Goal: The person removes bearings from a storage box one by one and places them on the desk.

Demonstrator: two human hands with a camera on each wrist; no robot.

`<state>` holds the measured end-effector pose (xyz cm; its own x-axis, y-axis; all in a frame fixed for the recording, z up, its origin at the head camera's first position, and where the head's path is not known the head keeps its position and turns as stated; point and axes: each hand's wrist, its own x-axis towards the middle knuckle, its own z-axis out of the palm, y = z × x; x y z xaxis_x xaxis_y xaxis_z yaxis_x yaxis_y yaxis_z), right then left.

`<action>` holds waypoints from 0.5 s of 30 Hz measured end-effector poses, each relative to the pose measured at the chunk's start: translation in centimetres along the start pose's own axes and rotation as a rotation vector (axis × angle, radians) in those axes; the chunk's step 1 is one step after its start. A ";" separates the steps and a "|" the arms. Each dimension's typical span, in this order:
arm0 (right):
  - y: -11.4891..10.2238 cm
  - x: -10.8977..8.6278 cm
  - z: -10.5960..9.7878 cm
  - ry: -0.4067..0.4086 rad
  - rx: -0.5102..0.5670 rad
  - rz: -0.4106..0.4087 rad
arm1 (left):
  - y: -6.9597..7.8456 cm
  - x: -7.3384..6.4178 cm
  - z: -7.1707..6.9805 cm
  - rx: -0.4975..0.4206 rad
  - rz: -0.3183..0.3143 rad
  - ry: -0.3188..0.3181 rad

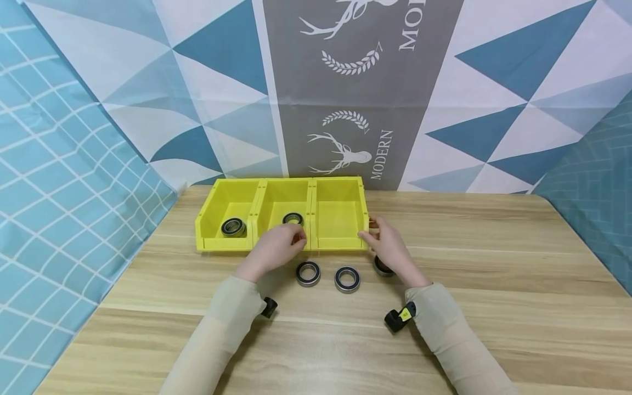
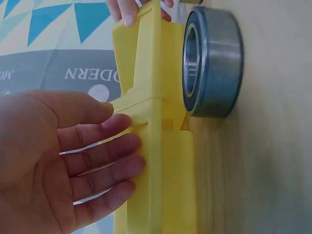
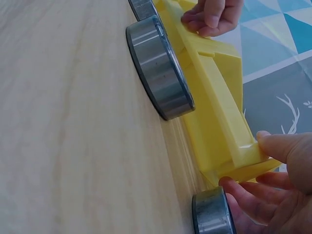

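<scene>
Three yellow bins stand joined in a row. My right hand (image 1: 391, 249) pinches the right wall of the right bin (image 1: 339, 218), thumb at the rim and fingers outside. My left hand (image 1: 278, 249) is at the front of the middle bin (image 1: 283, 195), fingers loosely bent and holding nothing in the left wrist view; whether they touch the plastic I cannot tell. A ball bearing (image 1: 293, 218) lies in the middle bin. In the left bin (image 1: 207, 241) are bearings (image 1: 232, 226), seemingly stacked. The right bin's visible floor is bare.
On the wooden table (image 1: 316, 345), a bearing (image 1: 308, 274) and another bearing (image 1: 347, 280) lie before the bins. A third bearing (image 1: 382, 267) is partly hidden under my right hand. Behind the bins rises a patterned cloth backdrop (image 1: 340, 99).
</scene>
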<state>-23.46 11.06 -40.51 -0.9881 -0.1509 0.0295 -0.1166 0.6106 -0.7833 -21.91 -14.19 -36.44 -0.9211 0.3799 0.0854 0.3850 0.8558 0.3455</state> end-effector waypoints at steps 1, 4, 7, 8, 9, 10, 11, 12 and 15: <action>-0.1 0.0 0.0 -0.001 -0.003 0.001 | -0.1 0.2 -0.1 -0.003 -0.005 0.003; -0.1 0.0 0.0 0.002 -0.008 0.005 | -0.3 0.8 -0.2 0.004 -0.016 0.023; -0.1 0.0 0.0 0.006 -0.011 0.005 | -0.6 1.6 -0.2 0.019 -0.031 0.047; -0.1 -0.1 0.0 0.008 -0.012 0.004 | -0.7 1.8 -0.1 0.032 -0.035 0.055; -0.1 -0.1 0.0 0.008 -0.013 0.005 | -0.7 2.1 -0.1 0.042 -0.042 0.061; -0.1 -0.1 0.0 0.010 -0.015 0.005 | -0.8 2.3 0.0 0.054 -0.048 0.068; -0.1 -0.1 0.0 0.012 -0.017 0.003 | -0.9 2.5 0.0 0.065 -0.054 0.076; -0.2 -0.1 0.0 0.013 -0.021 0.003 | -0.9 2.6 0.0 0.077 -0.061 0.082; -0.1 -0.1 0.0 0.014 -0.028 -0.002 | -1.1 3.1 0.1 0.089 -0.080 0.099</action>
<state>-23.37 10.97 -40.43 -0.9891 -0.1415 0.0400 -0.1213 0.6315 -0.7658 -25.22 -13.91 -36.66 -0.9486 0.2766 0.1539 0.3097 0.9113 0.2712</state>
